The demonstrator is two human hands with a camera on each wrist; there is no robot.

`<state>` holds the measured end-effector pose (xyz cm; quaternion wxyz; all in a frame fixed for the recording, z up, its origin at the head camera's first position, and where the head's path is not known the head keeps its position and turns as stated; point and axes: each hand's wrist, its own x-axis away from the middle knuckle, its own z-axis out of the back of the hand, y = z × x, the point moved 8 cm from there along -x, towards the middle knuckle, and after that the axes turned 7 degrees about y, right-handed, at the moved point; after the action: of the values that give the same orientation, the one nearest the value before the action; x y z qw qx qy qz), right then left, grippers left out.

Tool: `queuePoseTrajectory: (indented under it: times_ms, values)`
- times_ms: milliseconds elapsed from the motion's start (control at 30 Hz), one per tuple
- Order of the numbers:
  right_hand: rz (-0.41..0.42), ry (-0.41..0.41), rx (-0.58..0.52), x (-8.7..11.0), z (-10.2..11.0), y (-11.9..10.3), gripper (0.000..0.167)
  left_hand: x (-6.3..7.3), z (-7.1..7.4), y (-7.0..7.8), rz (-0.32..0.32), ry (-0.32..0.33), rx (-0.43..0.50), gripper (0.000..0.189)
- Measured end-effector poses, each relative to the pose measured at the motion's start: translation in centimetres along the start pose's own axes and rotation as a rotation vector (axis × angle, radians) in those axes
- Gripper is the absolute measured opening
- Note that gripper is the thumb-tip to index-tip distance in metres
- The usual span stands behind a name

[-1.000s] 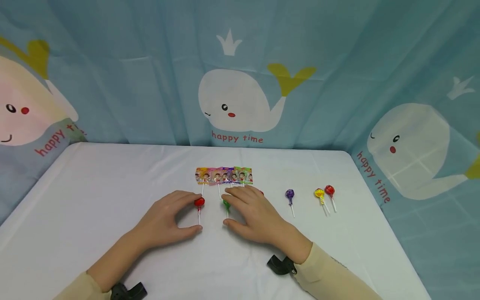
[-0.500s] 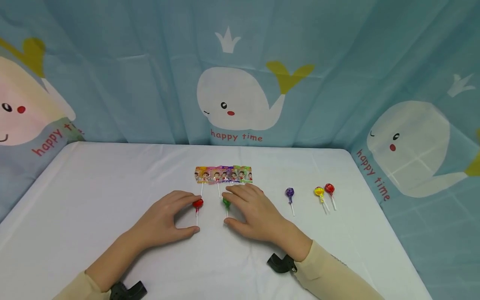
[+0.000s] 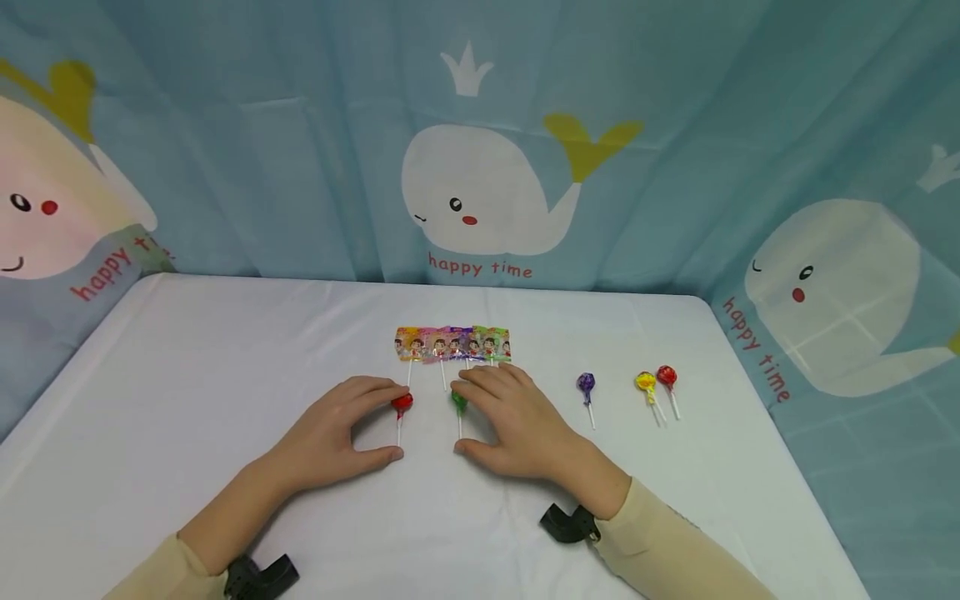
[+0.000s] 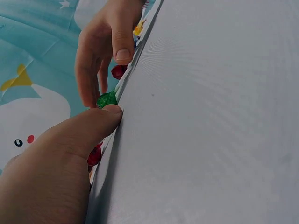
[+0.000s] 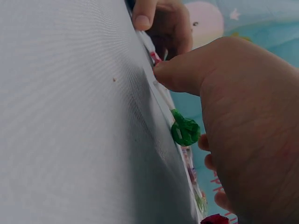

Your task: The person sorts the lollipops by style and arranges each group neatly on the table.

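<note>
My left hand [image 3: 333,433] spans a red lollipop [image 3: 402,403] lengthwise on the white table. Its index fingertip is at the wrapped head and its thumb at the stick's lower end. Similarly, my right hand [image 3: 517,421] spans a green lollipop [image 3: 459,403] from head to stick end, partly covering the head. In the right wrist view the green lollipop [image 5: 185,130] lies with its stick pointing toward the right thumb [image 5: 175,74]. Beyond both hands lies a row of flat lollipops in picture wrappers [image 3: 450,344]; the right hand hides some of their sticks.
To the right lie a purple lollipop [image 3: 586,383], a yellow lollipop [image 3: 646,382] and another red lollipop [image 3: 667,377]. Near the right hand, a dark red wrapped head [image 4: 118,71] shows in the left wrist view. A blue whale-print curtain [image 3: 322,167] borders the table.
The red lollipop under my left hand has shifted slightly along with the fingers. My right hand and the green lollipop hardly differ, and the whole head view has shifted a little.
</note>
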<state>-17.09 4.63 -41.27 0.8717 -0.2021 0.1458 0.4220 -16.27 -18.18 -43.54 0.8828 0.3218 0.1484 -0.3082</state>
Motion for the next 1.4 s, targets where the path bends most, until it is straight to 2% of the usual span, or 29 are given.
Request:
queuePoseTrajectory:
  times_ms: [533, 900, 1400]
  values:
    - [-0.019, -0.040, 0.014, 0.17, -0.42, 0.20, 0.071, -0.15, -0.04, 0.24, 0.008, -0.025, 0.018, 0.072]
    - [-0.010, -0.031, 0.019, 0.09, -0.42, 0.13, 0.069, -0.20, -0.12, 0.13, 0.000, -0.022, 0.016, 0.072]
    - [0.008, -0.031, 0.013, -0.29, -0.54, -0.49, 0.068, -0.16, 0.09, 0.44, -0.066, 0.005, 0.009, 0.069]
